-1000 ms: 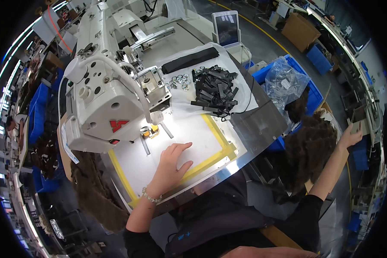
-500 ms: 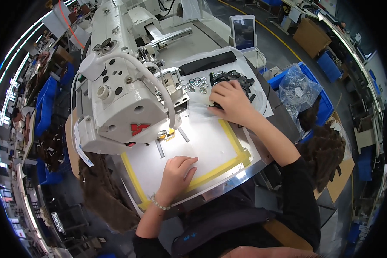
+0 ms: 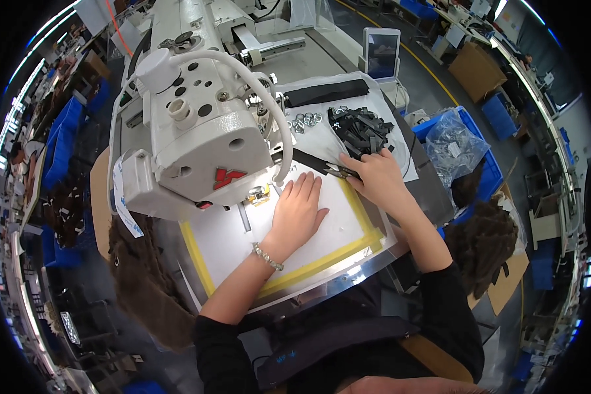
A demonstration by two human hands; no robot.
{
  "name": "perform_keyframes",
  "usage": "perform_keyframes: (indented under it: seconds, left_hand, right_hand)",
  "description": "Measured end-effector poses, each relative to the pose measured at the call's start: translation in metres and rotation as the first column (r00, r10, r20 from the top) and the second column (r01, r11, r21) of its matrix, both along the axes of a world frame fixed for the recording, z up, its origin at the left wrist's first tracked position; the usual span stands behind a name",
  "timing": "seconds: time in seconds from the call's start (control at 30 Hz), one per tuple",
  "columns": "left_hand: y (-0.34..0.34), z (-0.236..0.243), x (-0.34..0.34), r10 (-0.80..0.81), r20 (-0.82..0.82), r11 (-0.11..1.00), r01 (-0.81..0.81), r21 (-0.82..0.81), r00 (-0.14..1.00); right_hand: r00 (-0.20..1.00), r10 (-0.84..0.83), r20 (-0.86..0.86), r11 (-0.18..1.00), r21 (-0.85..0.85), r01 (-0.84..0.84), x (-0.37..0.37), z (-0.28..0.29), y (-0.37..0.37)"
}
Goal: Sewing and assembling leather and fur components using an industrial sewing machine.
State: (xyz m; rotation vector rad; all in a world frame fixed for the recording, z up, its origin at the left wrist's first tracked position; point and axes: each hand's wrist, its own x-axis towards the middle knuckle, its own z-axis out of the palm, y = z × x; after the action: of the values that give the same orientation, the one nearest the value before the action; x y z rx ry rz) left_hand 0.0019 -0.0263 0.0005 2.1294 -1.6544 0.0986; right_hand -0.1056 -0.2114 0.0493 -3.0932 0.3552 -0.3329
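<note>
My left hand lies flat on the white work plate, fingers stretched toward the sewing machine's needle area, holding nothing. At the plate's far right corner, my right hand is closed on what look like small thread snips, their tips pointing left. A black strip extends from beside the snips toward the machine head; whether the hand also touches it, I cannot tell. Beyond the right hand is a pile of short black straps. Several metal rings lie left of the pile.
The large white machine head stands over the plate's left side. Yellow tape borders the plate. A long black fabric roll and a small screen are behind. Brown plush pieces hang at left; a blue bin with plastic bags stands right.
My left hand has moved forward and right and flattened on the plate. My right hand has left the strap pile, moving nearer, and the snips and black strip now show beside it.
</note>
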Motion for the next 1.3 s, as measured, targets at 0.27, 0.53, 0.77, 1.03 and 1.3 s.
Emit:
perform_keyframes:
  seconds: [0.27,0.53,0.77,1.03,1.3]
  left_hand:
    - [-0.039,-0.013,0.017,0.072,0.027,0.997,-0.071,-0.036,0.997]
    - [-0.041,-0.005,0.024,0.016,-0.007,0.997,-0.016,-0.082,1.000]
    - [-0.011,-0.003,0.024,-0.063,-0.064,0.998,0.064,0.011,0.996]
    - [0.018,0.000,0.014,-0.172,-0.152,0.985,0.175,0.002,0.973]
    - [0.023,-0.005,0.014,-0.149,-0.146,0.988,0.143,-0.051,0.978]
  right_hand:
    - [0.990,0.032,0.137,0.999,-0.004,-0.032,-0.008,-0.012,0.007]
    - [0.982,0.007,0.191,1.000,-0.022,-0.003,-0.023,-0.023,0.011]
    - [0.988,0.071,0.140,0.992,0.096,-0.085,-0.043,-0.020,-0.007]
    - [0.994,0.066,0.092,0.982,0.172,-0.081,-0.057,-0.011,-0.014]
    - [0.984,0.056,0.170,0.984,0.155,-0.083,-0.039,0.004,0.000]
